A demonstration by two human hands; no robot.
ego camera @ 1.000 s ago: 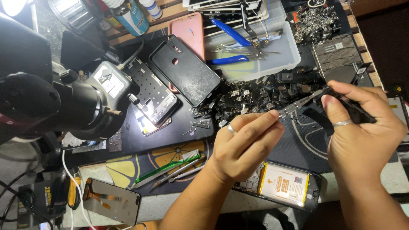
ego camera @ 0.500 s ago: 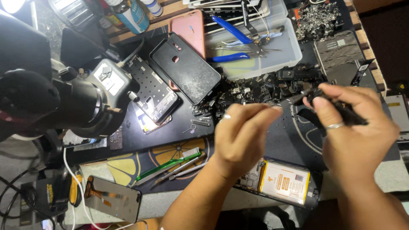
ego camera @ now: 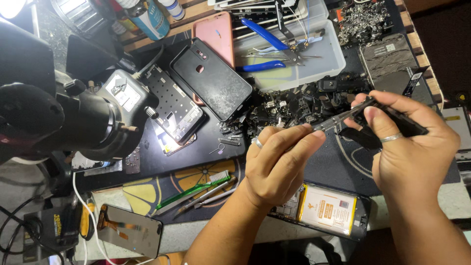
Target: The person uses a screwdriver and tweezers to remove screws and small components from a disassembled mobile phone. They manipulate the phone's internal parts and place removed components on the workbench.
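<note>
My left hand (ego camera: 277,162) pinches the tip of a thin metal tool (ego camera: 338,119) between thumb and fingers. My right hand (ego camera: 409,149) grips the tool's black handle (ego camera: 400,122) and a small dark part beneath it. Both hands hover over a dark work mat, above an opened phone with a yellow-labelled battery (ego camera: 326,210). A ring sits on one finger of each hand.
A microscope (ego camera: 73,122) stands at left, lighting a phone frame (ego camera: 171,105). A black back cover (ego camera: 213,83), a pink cover (ego camera: 216,32), a tray with blue-handled pliers (ego camera: 267,34), a heap of small dark parts (ego camera: 294,105), a green toothbrush (ego camera: 194,190) and a loose screen (ego camera: 130,229) lie about.
Both hands have shifted slightly left and down over the mat while keeping hold of the thin tool. My left fingers have slid along its tip.
</note>
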